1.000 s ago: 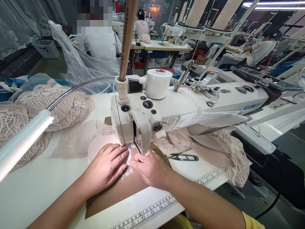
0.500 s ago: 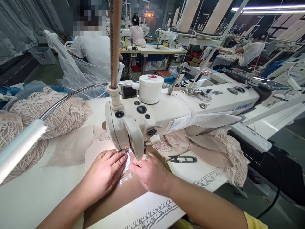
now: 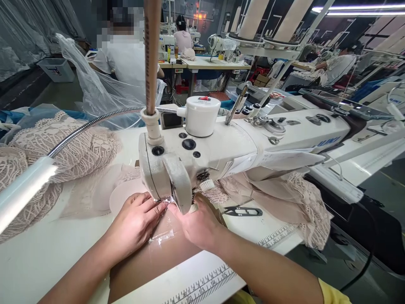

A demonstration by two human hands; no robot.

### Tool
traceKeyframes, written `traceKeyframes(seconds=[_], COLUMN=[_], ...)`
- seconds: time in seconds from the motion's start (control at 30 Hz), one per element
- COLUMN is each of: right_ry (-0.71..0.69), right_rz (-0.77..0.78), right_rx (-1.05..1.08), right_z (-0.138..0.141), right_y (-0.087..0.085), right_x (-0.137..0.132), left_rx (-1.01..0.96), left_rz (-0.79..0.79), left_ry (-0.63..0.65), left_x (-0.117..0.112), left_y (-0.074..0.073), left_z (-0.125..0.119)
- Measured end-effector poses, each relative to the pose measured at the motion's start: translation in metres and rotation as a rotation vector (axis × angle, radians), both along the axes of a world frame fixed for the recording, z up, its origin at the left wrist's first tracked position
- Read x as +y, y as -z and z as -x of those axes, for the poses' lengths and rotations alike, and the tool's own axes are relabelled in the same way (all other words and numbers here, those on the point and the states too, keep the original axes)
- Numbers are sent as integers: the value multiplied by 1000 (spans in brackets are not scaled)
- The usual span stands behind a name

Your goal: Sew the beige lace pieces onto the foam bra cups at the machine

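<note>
At the needle area of a white sewing machine (image 3: 221, 152), my left hand (image 3: 134, 221) presses its closed fingers on a pale beige fabric piece (image 3: 123, 196), the fingertips beside the presser foot. From the other side my right hand (image 3: 202, 226) reaches in, its thumb pointing at the foot and almost meeting the left fingertips. The machine head hides some of the right fingers, which appear closed on the fabric's edge. Below both hands lies a brown sheet (image 3: 148, 266) with clear tape (image 3: 163, 237) on it. Black thread snips (image 3: 243, 211) rest right of my right hand.
Beige lace pieces (image 3: 63, 147) are heaped at left, with more lace fabric (image 3: 284, 194) at right. A lit lamp tube (image 3: 25, 190) juts in from the left. Ruler markings (image 3: 202, 287) line the table's front edge. Co-workers (image 3: 126, 63) sit at machines behind.
My right thumb has moved up and inward to the presser foot, and more of the right fingers is behind the machine head. My left hand stays almost in place. The white strip between my hands is now mostly covered.
</note>
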State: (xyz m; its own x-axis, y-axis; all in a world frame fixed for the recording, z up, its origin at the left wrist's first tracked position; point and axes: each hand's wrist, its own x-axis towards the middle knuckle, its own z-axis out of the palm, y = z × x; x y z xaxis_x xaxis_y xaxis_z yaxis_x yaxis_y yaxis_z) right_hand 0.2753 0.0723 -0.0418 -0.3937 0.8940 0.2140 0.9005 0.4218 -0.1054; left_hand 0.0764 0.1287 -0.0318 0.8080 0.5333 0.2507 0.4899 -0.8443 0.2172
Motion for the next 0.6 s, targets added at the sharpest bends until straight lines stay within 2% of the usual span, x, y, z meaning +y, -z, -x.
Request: traceKeyframes(seconds=[0.23,0.5,0.6], right_ry=[-21,-11,-20], right_rz=[27,36,-10], right_rx=[74,100,127], right_z=[-7,-9,-11], right_y=[1,-2,1], right_x=[0,-1,-1], left_rx=[2,167,189], left_rz=[-26,-129,-63], left_ry=[-48,-131,-172], left_x=[2,-4,-12], left_y=[-4,-8,-13], left_z=[-2,3,9])
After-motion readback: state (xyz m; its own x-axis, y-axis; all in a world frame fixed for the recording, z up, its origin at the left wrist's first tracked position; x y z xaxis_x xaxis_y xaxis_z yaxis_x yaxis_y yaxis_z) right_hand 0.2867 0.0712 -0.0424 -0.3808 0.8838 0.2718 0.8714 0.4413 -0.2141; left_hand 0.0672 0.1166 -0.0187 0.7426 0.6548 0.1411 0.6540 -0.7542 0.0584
